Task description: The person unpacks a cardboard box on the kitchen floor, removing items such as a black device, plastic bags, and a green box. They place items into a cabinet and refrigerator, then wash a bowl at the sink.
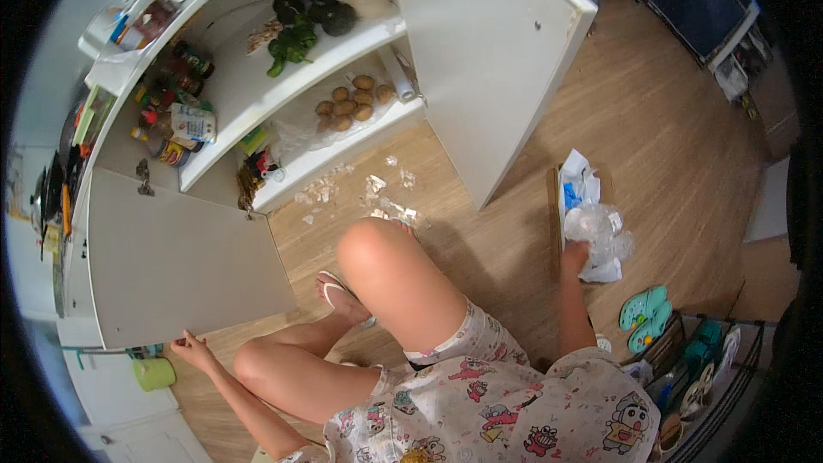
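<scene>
My left hand (194, 351) is at the lower edge of the open left cabinet door (186, 270), its fingers touching or almost touching the edge. To the right, my right hand (575, 256) reaches to a cardboard box (553, 218) on the floor; whether its fingers grip anything there is hidden. Clear plastic containers (595, 228), white paper and a blue wrapper (571, 195) fill the box. Potatoes (344, 107) lie on a plastic bag on the lower cabinet shelf, green peppers (292, 45) on the upper one. Whitish scraps (318, 190) are scattered on the floor before the cabinet.
The right cabinet door (479, 64) stands open, jutting over the floor. Sauce bottles (170, 151) crowd the cabinet's left side. Mint clogs (645, 315) sit beside a shoe rack (714, 373) at lower right. A green bin (154, 373) is at lower left.
</scene>
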### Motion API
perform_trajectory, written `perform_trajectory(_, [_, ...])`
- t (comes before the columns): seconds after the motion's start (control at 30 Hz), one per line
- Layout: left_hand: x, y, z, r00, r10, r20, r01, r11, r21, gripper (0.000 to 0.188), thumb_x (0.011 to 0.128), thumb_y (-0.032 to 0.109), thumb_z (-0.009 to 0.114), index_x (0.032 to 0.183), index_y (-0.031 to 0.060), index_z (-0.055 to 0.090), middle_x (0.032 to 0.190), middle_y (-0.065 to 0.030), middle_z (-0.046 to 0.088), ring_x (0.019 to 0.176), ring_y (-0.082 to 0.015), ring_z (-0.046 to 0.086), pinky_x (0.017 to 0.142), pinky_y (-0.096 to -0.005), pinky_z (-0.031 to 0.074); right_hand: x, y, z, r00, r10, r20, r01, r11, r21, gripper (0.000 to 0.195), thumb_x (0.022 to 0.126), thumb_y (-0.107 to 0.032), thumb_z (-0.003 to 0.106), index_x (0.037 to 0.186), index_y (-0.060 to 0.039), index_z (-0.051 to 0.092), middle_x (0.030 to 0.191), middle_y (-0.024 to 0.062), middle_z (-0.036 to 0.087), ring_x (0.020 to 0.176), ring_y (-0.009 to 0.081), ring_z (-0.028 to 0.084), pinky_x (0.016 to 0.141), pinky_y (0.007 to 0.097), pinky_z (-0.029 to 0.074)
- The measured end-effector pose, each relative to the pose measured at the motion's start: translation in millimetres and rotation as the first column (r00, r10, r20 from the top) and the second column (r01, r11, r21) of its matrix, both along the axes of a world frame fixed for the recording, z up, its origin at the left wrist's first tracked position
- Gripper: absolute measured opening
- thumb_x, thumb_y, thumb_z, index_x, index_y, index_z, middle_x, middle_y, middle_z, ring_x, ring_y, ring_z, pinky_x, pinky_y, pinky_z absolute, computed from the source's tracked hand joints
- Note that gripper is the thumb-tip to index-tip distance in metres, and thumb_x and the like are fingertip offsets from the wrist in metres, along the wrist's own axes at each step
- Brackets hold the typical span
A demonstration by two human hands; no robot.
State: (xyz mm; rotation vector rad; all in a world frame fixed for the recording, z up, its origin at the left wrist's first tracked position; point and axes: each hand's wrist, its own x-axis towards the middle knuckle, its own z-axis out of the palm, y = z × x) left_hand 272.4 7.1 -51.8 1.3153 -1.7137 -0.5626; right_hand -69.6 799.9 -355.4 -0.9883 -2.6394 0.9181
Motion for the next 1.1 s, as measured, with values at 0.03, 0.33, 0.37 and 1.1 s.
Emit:
perform_trajectory(0.03, [-2.2, -1.8, -3.4, 1.0, 0.023, 0.003, -0.023, 1.0, 0.009, 0.029, 0.095, 0.02, 0.054, 0.113, 0.0028, 0.04, 0.102, -0.0088, 0.05, 0.088, -0.0188, 0.054, 0.057, -0.0313, 0.051, 20.6, 27.9, -8.9, 0.968, -0.248, -0.034, 0.248, 0.969, -0.025, 0.042, 0.081, -0.021, 0.068, 0.11, -0.0005, 0.046, 0.104, 0.0223, 0.059, 0.086, 0.0374, 0.062, 0.071, 0.046, 0.049])
perform_trajectory(0.33, [-1.3, -13.5, 0.3, 0.986, 0.094, 0.139, -0.088, 0.995, -0.053, 0.027, 0.094, 0.019, 0.056, 0.106, 0.0008, 0.039, 0.098, -0.0125, 0.05, 0.08, -0.022, 0.055, 0.054, -0.0344, 0.054, 56.2, 78.5, -36.2, 0.806, -0.567, 0.171, 0.529, 0.56, -0.638, 0.063, 0.083, -0.009, 0.058, 0.135, -0.0161, 0.023, 0.124, 0.0184, 0.048, 0.091, 0.0346, 0.059, 0.066, 0.0487, 0.05])
perform_trajectory(0.37, [3.5, -22.7, -4.7, 0.99, 0.085, 0.117, -0.081, 0.996, -0.04, 0.027, 0.094, 0.018, 0.056, 0.106, 0.0008, 0.038, 0.098, -0.0124, 0.05, 0.079, -0.0221, 0.055, 0.053, -0.0341, 0.054, 58.9, 75.5, -46.4, 0.818, -0.552, 0.162, 0.506, 0.557, -0.659, 0.063, 0.084, -0.007, 0.056, 0.137, -0.0174, 0.022, 0.126, 0.0184, 0.046, 0.091, 0.0345, 0.058, 0.066, 0.0489, 0.05])
perform_trajectory(1.1, [-18.8, 14.3, 14.7, 0.954, 0.161, 0.253, -0.128, 0.981, -0.143, 0.03, 0.09, 0.011, 0.06, 0.108, -0.0027, 0.039, 0.097, -0.0162, 0.051, 0.085, -0.0266, 0.057, 0.068, -0.0372, 0.049, -174.2, -167.2, 213.4, 0.831, -0.042, -0.555, -0.544, 0.156, -0.825, 0.05, 0.099, -0.04, 0.043, 0.136, -0.0073, 0.042, 0.137, 0.0078, 0.044, 0.123, 0.0221, 0.043, 0.103, 0.0395, 0.037])
